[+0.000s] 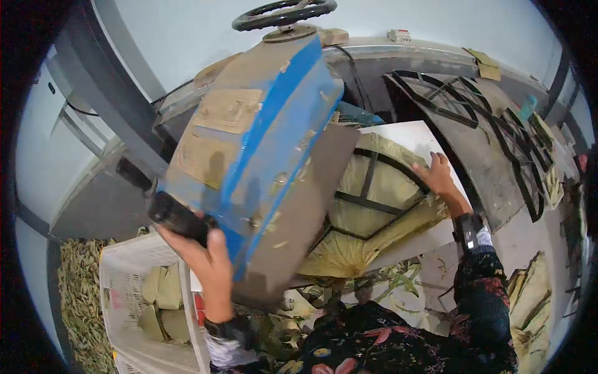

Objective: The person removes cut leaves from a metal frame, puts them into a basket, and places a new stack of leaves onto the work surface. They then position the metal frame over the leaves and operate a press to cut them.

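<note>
My left hand (208,262) is wrapped round the black handle grip (177,215) at the front of a large blue press (274,149) with a swinging head. The press's flat brown plate (311,206) covers the left part of a white board (408,134). On that board lies a wide, pleated, dried leaf (349,249), with a black metal cutting frame (374,202) on top of it. My right hand (441,181) rests at the right edge of the leaf and frame, fingers spread. The leaf's left side is hidden under the plate.
A white plastic crate (140,249) with cut leaf pieces (165,290) stands at the lower left, beside heaped leaf scraps (81,305). More black frames (498,137) lie on the right-hand surface. Folded dried leaves (529,305) are at the lower right. A black handwheel (283,15) tops the press.
</note>
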`<state>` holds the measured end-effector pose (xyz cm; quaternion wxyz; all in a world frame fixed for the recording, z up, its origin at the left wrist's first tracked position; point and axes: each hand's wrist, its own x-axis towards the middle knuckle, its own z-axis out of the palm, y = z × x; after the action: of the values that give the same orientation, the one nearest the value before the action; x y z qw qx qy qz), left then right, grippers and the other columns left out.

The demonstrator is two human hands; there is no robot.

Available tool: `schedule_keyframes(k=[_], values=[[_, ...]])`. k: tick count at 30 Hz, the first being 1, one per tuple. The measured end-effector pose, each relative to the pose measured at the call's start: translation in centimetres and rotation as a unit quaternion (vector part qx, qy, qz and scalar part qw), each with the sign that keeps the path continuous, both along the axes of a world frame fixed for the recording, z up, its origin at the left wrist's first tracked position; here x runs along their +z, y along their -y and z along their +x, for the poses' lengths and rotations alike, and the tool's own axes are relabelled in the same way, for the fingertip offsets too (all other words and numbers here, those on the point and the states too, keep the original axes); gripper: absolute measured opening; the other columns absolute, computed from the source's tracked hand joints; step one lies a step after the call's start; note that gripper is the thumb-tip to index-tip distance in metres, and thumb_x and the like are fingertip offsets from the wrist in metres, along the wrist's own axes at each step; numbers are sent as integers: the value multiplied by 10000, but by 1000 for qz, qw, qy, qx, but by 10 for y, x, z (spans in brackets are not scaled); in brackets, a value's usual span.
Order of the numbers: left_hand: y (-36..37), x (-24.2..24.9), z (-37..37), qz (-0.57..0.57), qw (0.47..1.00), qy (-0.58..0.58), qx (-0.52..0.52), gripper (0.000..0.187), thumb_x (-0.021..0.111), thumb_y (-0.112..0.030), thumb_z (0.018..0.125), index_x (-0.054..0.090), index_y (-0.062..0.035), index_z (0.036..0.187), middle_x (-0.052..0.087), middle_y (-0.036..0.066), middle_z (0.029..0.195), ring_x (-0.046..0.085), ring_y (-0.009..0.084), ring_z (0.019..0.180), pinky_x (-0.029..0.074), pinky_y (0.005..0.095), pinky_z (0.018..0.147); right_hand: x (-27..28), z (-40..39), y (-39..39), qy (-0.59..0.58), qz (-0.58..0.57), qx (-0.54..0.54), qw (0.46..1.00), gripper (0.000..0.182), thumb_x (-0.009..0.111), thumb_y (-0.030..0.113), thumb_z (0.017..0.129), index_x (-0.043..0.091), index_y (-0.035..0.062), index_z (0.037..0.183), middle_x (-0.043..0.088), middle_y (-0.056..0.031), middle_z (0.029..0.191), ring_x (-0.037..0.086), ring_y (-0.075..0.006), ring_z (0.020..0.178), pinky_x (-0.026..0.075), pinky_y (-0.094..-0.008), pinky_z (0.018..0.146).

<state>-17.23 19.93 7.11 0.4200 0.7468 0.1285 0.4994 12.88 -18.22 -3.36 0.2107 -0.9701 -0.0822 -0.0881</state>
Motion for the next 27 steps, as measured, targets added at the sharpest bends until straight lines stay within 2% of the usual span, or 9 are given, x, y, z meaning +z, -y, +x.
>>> schedule_keyframes(k=[3, 5, 8, 10, 17, 21, 22, 25, 27], values=[[-26, 8, -6, -19, 998, -33, 40, 968, 679, -360, 733, 95, 35, 1395, 237, 275, 1377, 266, 393, 1276, 231, 412, 1042, 7, 5, -13, -98, -8, 14, 995, 907, 579, 622, 727, 370, -78, 1265, 395, -329, 1244, 435, -449, 1137, 385, -459, 943], [-19, 1, -15, 314, 909, -208, 177, 922, 711, -339, 684, 212, 5, 1379, 267, 283, 1367, 352, 374, 1238, 257, 446, 1028, 14, -2, -22, -148, 3, 45, 988, 910, 567, 640, 723, 382, -76, 1254, 432, -322, 1212, 488, -435, 1092, 416, -452, 912], [49, -81, -2, 500, 809, -307, -47, 820, 715, -291, 612, 360, -121, 1332, 384, 166, 1346, 335, 335, 1272, 245, 510, 1033, 18, -9, -28, -95, -72, 52, 991, 875, 577, 621, 723, 406, -70, 1231, 507, -304, 1129, 549, -424, 1006, 456, -439, 853], [92, -89, -8, 394, 845, -276, -231, 638, 654, -225, 668, 443, -137, 1264, 496, 116, 1239, 407, 328, 1208, 296, 508, 994, 15, -2, -22, -93, -51, 90, 990, 753, 625, 527, 740, 471, -66, 1179, 573, -246, 1065, 590, -341, 956, 478, -405, 800], [85, -95, 4, 428, 855, -230, -180, 434, 581, -107, 686, 536, -87, 1117, 585, 100, 1087, 505, 296, 1096, 396, 426, 922, 45, 0, -16, -261, 357, 175, 880, 341, 601, 171, 819, 572, -52, 1076, 637, -86, 963, 574, -175, 884, 437, -293, 805], [74, -52, -26, 357, 887, -229, -183, 406, 582, -59, 674, 526, -26, 1075, 610, 126, 1004, 595, 288, 921, 475, 377, 792, 124, -90, -56, -84, 213, 253, 940, 246, 594, 94, 796, 589, -29, 1009, 641, -134, 935, 592, -186, 871, 468, -332, 755], [76, -40, -45, 345, 882, -266, -177, 405, 583, -51, 675, 523, -24, 1075, 609, 131, 1003, 601, 291, 902, 483, 380, 773, 107, -115, -51, 197, 37, 332, 922, 275, 631, 93, 749, 601, 3, 1007, 625, -174, 976, 606, -277, 886, 486, -362, 759], [75, -45, -116, 349, 862, -333, -155, 446, 602, -66, 669, 518, -39, 1106, 614, 137, 983, 616, 287, 864, 498, 379, 725, 107, -186, -81, 90, 117, 734, 662, 237, 624, 126, 693, 576, 89, 921, 561, -62, 762, 591, -233, 740, 502, -350, 569], [65, -122, -200, 249, 854, -431, -156, 459, 626, -133, 700, 511, -39, 1135, 625, 153, 914, 619, 295, 839, 496, 381, 705, 92, -224, -96, 58, 23, 788, 613, 262, 609, 192, 744, 577, 92, 984, 550, -59, 793, 578, -236, 723, 479, -324, 548]])
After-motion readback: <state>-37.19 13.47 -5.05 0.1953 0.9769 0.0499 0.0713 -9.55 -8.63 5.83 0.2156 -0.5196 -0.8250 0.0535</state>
